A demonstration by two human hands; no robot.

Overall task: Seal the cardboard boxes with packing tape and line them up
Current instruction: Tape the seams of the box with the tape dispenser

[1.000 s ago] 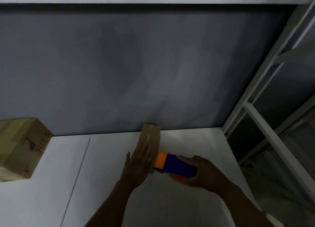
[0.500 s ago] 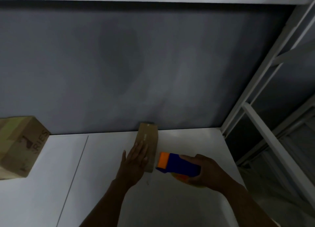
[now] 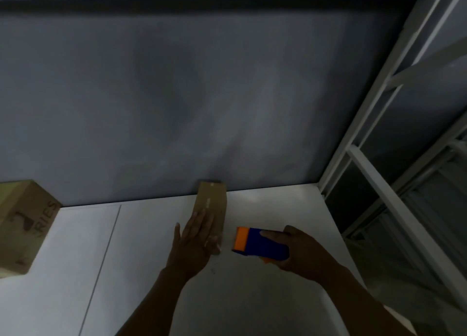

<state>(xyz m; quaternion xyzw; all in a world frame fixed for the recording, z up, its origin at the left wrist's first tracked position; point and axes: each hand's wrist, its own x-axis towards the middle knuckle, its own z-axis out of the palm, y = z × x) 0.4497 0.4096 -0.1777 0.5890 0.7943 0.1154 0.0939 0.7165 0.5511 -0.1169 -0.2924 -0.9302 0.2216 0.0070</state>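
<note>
Your L hand [image 3: 195, 239] flat on small box [image 3: 212, 204], R hand [image 3: 300, 252] grips tape dispenser [image 3: 260, 242] beside it; seal unclear. Big box [image 3: 22, 224] well apart at left: line-up prob. not done.

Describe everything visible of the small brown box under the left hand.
The small brown box is slim, plain cardboard, lying flat on the white table with its far end at the grey wall. A pale mark shows on top. The left hand rests flat on its near half, fingers straight. The tape dispenser is apart, to its right.
</note>
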